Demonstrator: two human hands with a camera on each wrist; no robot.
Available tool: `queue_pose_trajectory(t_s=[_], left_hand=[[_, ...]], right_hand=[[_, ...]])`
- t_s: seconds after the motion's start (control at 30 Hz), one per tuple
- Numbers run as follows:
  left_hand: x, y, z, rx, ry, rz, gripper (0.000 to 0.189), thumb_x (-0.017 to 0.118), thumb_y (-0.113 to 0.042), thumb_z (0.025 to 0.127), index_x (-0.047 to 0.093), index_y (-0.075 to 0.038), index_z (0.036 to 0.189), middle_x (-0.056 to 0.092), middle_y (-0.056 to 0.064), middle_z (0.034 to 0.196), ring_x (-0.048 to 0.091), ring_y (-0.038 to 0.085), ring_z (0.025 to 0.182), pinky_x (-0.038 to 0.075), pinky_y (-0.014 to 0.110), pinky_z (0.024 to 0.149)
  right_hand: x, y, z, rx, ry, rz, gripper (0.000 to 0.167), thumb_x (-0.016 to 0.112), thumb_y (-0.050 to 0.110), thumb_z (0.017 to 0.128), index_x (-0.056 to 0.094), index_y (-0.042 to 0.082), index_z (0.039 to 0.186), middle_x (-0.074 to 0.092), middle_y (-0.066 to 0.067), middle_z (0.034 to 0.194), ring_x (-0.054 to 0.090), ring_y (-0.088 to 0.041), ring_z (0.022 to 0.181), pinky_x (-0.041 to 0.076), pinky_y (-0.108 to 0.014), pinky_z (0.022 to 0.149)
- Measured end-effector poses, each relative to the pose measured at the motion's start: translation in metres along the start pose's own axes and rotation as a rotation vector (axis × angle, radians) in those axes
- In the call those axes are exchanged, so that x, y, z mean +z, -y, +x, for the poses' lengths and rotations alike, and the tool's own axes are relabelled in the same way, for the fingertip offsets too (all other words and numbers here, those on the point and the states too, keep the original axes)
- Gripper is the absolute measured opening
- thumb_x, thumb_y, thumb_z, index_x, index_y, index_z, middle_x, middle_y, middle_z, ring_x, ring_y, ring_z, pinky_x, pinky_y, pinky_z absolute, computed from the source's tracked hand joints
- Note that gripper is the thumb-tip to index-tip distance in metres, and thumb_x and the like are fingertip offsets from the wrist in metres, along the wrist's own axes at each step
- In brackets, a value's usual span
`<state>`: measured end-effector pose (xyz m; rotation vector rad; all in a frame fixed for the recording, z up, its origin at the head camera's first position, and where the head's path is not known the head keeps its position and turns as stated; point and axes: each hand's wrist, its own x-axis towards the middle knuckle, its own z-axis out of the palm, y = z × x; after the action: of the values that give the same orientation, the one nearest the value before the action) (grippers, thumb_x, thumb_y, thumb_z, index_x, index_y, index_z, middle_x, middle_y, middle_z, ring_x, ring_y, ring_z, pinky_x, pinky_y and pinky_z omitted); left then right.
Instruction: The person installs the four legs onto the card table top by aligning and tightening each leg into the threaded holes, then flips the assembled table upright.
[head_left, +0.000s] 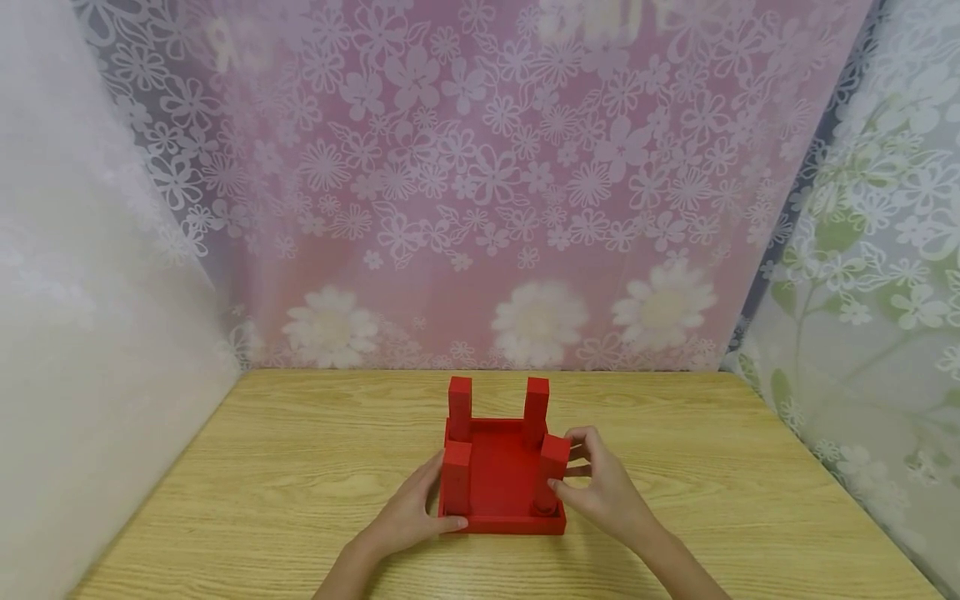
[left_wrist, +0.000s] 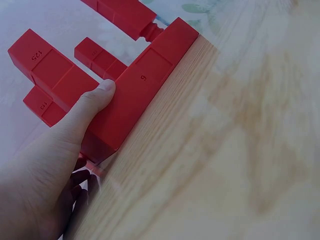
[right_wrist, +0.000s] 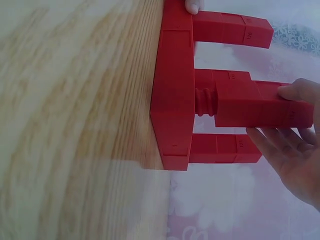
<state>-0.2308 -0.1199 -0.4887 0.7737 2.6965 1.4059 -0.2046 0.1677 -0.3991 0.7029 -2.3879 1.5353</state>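
Note:
A red square tabletop with a raised rim (head_left: 501, 524) lies upside down on the table, looking like a small upturned table with several block-shaped legs. My left hand (head_left: 405, 514) grips its near left corner, the thumb (left_wrist: 102, 95) on the front wall beside an upright leg (head_left: 457, 479). With thumb and fingers, my right hand (head_left: 606, 497) holds the near right leg (head_left: 553, 467), which leans slightly outward. In the right wrist view, a ridged screw end (right_wrist: 205, 102) shows between that leg and the tabletop. Two further legs (head_left: 461, 408) stand at the far corners.
The wooden table (head_left: 315, 450) extends around the red piece on all sides. A pink flowered curtain (head_left: 487, 208) hangs behind it. Pale sheeting (head_left: 112, 292) borders the left, and a leaf-patterned one (head_left: 862, 333) the right.

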Motion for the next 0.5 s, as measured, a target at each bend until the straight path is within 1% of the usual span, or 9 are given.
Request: queue_pose_trajectory(t_s=[0.07, 0.23, 0.3, 0.37, 0.4, 0.47, 0.5], left_hand=[[-0.0002, 0.0003, 0.0006, 0.006, -0.002, -0.001, 0.096, 0.071, -0.049, 0.074, 0.016, -0.022, 0.148, 0.023, 0.001, 0.147, 0.024, 0.029, 0.131, 0.024, 0.058, 0.098], [0.0001, 0.0013, 0.0019, 0.024, -0.001, -0.012, 0.095, 0.071, -0.049, 0.074, 0.016, -0.026, 0.148, 0.024, -0.001, 0.147, 0.025, 0.026, 0.131, 0.025, 0.056, 0.099], [0.0005, 0.0014, 0.0022, 0.028, 0.0, -0.018, 0.095, 0.072, -0.05, 0.074, 0.016, -0.028, 0.148, 0.024, -0.002, 0.147, 0.025, 0.024, 0.131, 0.025, 0.054, 0.1], [0.0009, 0.0016, 0.0024, 0.028, -0.002, -0.015, 0.095, 0.072, -0.051, 0.073, 0.015, -0.03, 0.147, 0.025, -0.003, 0.146, 0.026, 0.023, 0.131, 0.025, 0.054, 0.1], [0.0011, 0.002, 0.0025, 0.026, -0.003, -0.016, 0.095, 0.072, -0.051, 0.073, 0.015, -0.031, 0.147, 0.025, -0.004, 0.146, 0.026, 0.023, 0.131, 0.025, 0.054, 0.1], [0.0014, 0.0023, 0.0024, 0.034, -0.006, -0.007, 0.095, 0.072, -0.049, 0.074, 0.016, -0.03, 0.147, 0.025, -0.003, 0.146, 0.026, 0.024, 0.131, 0.026, 0.054, 0.099], [0.0002, -0.0014, 0.0014, 0.031, -0.007, -0.019, 0.094, 0.073, -0.046, 0.074, 0.017, -0.028, 0.148, 0.026, -0.002, 0.146, 0.026, 0.025, 0.13, 0.025, 0.055, 0.099]], right_hand=[[-0.0002, -0.0006, 0.0001, -0.008, 0.011, -0.006, 0.05, 0.073, -0.008, 0.072, 0.043, 0.003, 0.11, 0.055, -0.004, 0.099, 0.055, -0.022, 0.09, 0.051, -0.032, 0.072], [0.0, -0.0048, 0.0, -0.04, 0.049, -0.026, 0.051, 0.073, -0.007, 0.072, 0.041, 0.001, 0.111, 0.054, -0.005, 0.101, 0.055, -0.023, 0.09, 0.052, -0.034, 0.072], [0.001, -0.0057, 0.0003, -0.039, 0.06, -0.049, 0.05, 0.072, -0.01, 0.072, 0.041, -0.001, 0.11, 0.054, -0.007, 0.101, 0.055, -0.025, 0.089, 0.052, -0.036, 0.072], [0.0018, -0.0071, 0.0003, -0.035, 0.062, -0.058, 0.051, 0.072, -0.01, 0.071, 0.041, -0.001, 0.11, 0.054, -0.006, 0.101, 0.055, -0.025, 0.089, 0.052, -0.035, 0.072], [0.002, -0.0031, 0.0, -0.036, 0.061, -0.065, 0.05, 0.072, -0.011, 0.071, 0.041, -0.002, 0.109, 0.054, -0.007, 0.1, 0.055, -0.026, 0.088, 0.052, -0.034, 0.071], [0.0027, -0.0033, -0.0004, -0.035, 0.06, -0.069, 0.051, 0.072, -0.011, 0.071, 0.041, -0.002, 0.11, 0.054, -0.007, 0.101, 0.055, -0.026, 0.089, 0.052, -0.035, 0.071], [0.0027, -0.0029, -0.0006, -0.042, 0.061, -0.067, 0.052, 0.072, -0.01, 0.071, 0.041, -0.001, 0.112, 0.054, -0.006, 0.101, 0.054, -0.025, 0.089, 0.052, -0.035, 0.072]])
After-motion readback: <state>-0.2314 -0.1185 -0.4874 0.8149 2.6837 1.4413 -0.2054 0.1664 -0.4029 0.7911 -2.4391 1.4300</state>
